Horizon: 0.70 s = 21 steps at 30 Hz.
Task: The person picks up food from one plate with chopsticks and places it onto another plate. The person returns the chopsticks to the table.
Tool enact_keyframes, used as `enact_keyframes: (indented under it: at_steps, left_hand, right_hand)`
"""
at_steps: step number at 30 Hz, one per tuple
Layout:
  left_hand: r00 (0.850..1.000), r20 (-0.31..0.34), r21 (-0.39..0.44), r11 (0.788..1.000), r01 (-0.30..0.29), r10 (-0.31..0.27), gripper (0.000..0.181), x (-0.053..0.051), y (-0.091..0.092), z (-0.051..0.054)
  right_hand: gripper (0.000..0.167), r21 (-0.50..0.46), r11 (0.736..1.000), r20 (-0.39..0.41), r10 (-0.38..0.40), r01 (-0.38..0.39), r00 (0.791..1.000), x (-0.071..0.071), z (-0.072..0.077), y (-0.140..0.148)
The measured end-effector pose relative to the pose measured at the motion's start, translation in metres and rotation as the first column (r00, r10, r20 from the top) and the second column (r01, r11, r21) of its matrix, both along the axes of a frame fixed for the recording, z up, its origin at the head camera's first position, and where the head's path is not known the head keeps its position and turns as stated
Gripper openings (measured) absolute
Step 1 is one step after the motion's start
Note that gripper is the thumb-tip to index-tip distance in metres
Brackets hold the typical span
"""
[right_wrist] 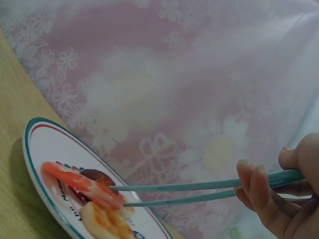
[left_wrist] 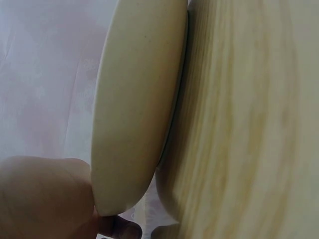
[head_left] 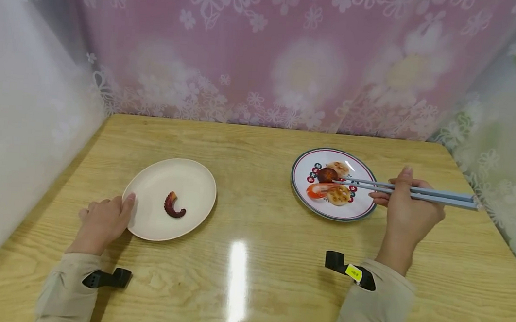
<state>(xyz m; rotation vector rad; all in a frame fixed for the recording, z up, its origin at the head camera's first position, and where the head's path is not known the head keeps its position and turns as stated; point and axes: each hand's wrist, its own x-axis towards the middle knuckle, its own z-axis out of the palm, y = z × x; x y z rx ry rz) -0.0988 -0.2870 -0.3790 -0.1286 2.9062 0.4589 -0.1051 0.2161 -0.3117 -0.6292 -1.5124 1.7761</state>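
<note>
Spanning the lower view, the wooden surface [head_left: 256,190] carries a cream plate [head_left: 151,189] on the left and a patterned plate [head_left: 359,205] on the right. Fingers of the left hand [head_left: 103,219] pinch the cream plate's rim; those of the right hand [head_left: 409,215] grasp chopsticks [head_left: 451,195] that reach over the patterned plate. There lie a shrimp [head_left: 319,190] and two lotus slices [head_left: 339,196], while a curled tentacle [head_left: 169,205] lies on the cream plate. The mushroom [head_left: 327,175] sits behind the shrimp, by the chopsticks' tips; contact is unclear.
</note>
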Motion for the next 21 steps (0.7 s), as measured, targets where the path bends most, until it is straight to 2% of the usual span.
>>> enact_keyframes:
  at_steps: [3,7,9,13,17,21]
  left_hand:
    - [1.0,0.025,-0.003,1.0,-0.004,0.004,0.075,-0.002,0.0,0.002]
    - [0.999,0.047,-0.003,1.0,-0.014,0.014,0.076,-0.003,0.001,0.002]
    - [0.999,0.034,0.001,1.0,-0.018,0.018,0.075,-0.002,0.002,0.001]
    - [1.0,0.02,0.001,1.0,-0.021,0.021,0.073,-0.002,0.001,-0.002]
    - [1.0,0.014,-0.001,1.0,-0.024,0.024,0.072,-0.002,0.001,-0.002]
    - [1.0,0.01,0.003,1.0,-0.024,0.024,0.071,-0.002,0.002,0.0]
  right_hand:
    - [0.031,-0.048,0.999,-0.004,-0.007,0.007,1.0,-0.005,-0.006,0.0]
    - [0.033,-0.145,0.989,0.041,-0.004,0.01,0.999,-0.009,-0.017,0.001]
    - [0.034,-0.196,0.98,0.075,0.001,0.013,0.997,-0.011,-0.022,0.002]
    - [0.037,-0.309,0.951,0.096,0.019,0.012,0.995,-0.017,-0.032,0.001]
    - [0.039,-0.382,0.924,0.104,0.008,0.033,0.995,-0.021,-0.037,0.001]
    - [0.039,-0.474,0.878,0.118,-0.009,0.065,0.993,-0.024,-0.037,0.001]
